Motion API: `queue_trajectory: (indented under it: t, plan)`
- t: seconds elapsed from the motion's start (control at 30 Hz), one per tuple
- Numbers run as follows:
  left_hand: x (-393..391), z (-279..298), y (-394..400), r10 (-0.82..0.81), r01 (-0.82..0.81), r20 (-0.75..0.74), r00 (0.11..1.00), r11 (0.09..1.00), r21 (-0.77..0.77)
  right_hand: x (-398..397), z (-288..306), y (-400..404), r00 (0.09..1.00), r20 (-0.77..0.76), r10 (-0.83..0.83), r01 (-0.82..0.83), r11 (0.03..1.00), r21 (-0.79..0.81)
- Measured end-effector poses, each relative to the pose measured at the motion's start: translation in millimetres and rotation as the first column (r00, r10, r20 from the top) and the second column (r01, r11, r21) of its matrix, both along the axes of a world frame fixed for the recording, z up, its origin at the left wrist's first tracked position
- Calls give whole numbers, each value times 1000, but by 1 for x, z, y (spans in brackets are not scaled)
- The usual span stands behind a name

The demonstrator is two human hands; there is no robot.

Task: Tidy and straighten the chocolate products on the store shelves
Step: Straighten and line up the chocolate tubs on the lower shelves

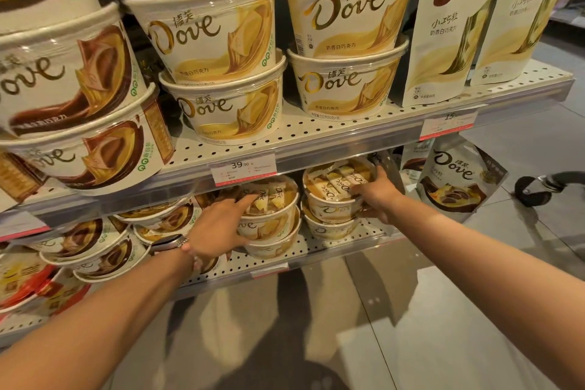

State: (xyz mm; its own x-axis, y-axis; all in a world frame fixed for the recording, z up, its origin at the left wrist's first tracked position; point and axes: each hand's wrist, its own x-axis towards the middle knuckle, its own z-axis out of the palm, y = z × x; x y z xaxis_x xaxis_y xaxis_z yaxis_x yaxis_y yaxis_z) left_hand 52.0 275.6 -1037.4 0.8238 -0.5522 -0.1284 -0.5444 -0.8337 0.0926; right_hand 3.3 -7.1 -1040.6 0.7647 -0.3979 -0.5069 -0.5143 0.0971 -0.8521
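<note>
On the lower shelf [348, 239] stand two stacks of cream-and-gold Dove chocolate tubs with clear lids. My left hand [218, 231] grips the left stack [269, 222]: fingers lie over the top tub's lid and the thumb wraps its side. My right hand [378, 195] holds the right stack [332, 210] at the top tub, fingers on the lid's right edge and thumb under its rim. The tubs underneath are partly hidden by my hands.
The upper shelf [316, 133] carries stacked white-chocolate Dove tubs [221, 63], brown Dove tubs [72, 104] at left and tall Dove pouches [452, 25] at right. Brown tubs [95, 244] sit left on the lower shelf, a Dove pouch [459, 180] right. A wheeled trolley part [538, 187] stands on the floor.
</note>
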Motion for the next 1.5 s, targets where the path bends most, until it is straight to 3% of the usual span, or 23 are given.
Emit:
queue_trajectory:
  t: [0.33, 0.47, 0.57, 0.93, 1.13, 1.3, 1.5]
  plan:
    - [-1, -7, -11, -1, -38, 230, 973, 986, 164, 12, -9, 0, 1000, -9, -17, 16, 999, -45]
    - [-3, -9, -23, 12, -73, 326, 945, 981, 178, 10, -12, 1, 995, 10, -97, 97, 995, 2]
    - [-2, -9, -28, 11, -78, 331, 944, 979, 191, 6, -14, 2, 989, -13, -150, 150, 987, 51]
    - [-4, -10, -22, 8, -67, 292, 956, 979, 191, 2, -17, 9, 995, -86, -60, 65, 996, 57]
    - [-3, -14, -31, 31, -63, 246, 969, 990, 123, 3, -29, 13, 990, -86, -108, 101, 991, -83]
    - [-3, -21, -27, 45, -50, 66, 997, 996, 71, 2, -28, 27, 974, -47, -221, 225, 936, 269]
    - [7, -19, -23, 6, -13, 81, 997, 996, 93, 12, -30, 32, 955, -82, -283, 294, 895, 334]
